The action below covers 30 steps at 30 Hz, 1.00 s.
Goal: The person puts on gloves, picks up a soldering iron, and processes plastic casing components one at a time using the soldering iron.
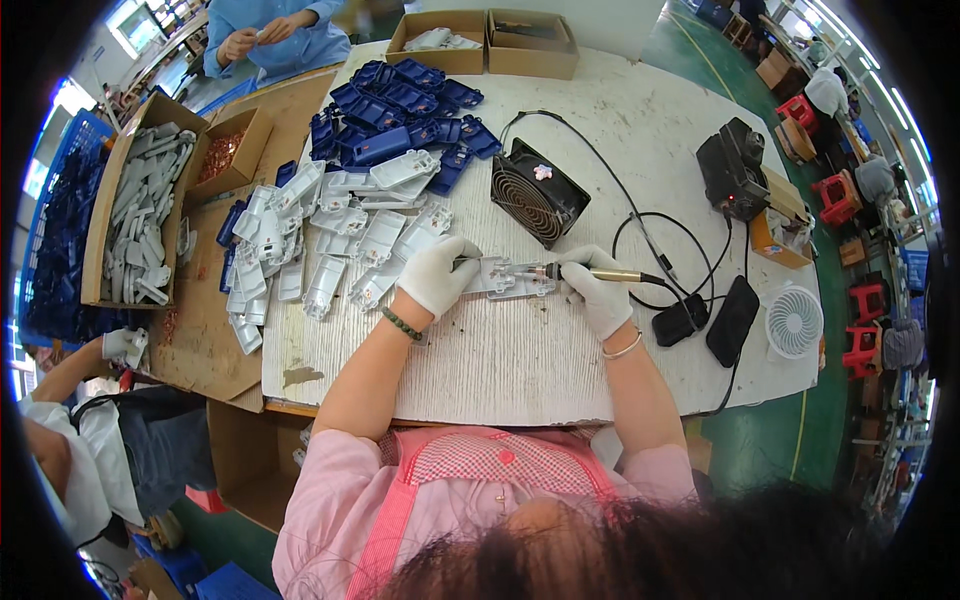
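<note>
My left hand (437,277), in a white glove, is closed on the left end of a white plastic housing (518,290) lying on the table in front of me. My gloved right hand (600,298) grips a soldering iron (618,275), its tip pointing left over the housing. What the tip touches is too small to make out. Left of my left hand lies a loose heap of white plastic housings (380,237). Behind them is a pile of dark blue plastic shells (400,100).
A black square fan (540,195) stands behind my hands. Cables run right to a black power unit (733,170). Further right are a flat black device (733,320) and a small white fan (795,322). Part-filled cardboard boxes (105,235) stand left. Co-workers' hands (270,32) show at upper left and left.
</note>
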Each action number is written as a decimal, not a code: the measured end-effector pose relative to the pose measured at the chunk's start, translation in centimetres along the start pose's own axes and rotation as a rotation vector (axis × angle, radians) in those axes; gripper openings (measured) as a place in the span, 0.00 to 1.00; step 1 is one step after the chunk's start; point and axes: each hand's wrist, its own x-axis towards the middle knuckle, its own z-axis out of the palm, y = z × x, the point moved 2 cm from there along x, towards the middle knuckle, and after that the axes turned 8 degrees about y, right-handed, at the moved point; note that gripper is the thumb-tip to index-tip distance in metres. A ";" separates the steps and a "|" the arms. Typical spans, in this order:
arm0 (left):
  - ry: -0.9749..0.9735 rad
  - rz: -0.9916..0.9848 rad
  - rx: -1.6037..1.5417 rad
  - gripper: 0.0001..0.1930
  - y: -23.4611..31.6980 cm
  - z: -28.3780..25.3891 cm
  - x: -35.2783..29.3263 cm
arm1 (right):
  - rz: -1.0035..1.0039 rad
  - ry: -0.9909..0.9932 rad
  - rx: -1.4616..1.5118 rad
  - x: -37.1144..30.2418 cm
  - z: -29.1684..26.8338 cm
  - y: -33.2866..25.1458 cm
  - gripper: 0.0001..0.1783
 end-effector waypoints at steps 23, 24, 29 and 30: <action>-0.008 -0.002 0.007 0.07 0.3 0.0 0.1 | -0.026 -0.017 -0.036 -0.2 0.1 -0.4 0.05; -0.010 0.003 0.005 0.07 0.3 0.0 0.1 | -0.022 -0.039 -0.038 -0.2 0.1 -0.4 0.05; -0.004 0.024 0.008 0.07 0.0 0.0 0.1 | -0.045 -0.048 -0.076 -0.3 0.3 -0.6 0.05; -0.005 0.029 0.008 0.07 -0.1 0.0 0.2 | -0.037 -0.049 -0.071 -0.3 0.4 -0.7 0.05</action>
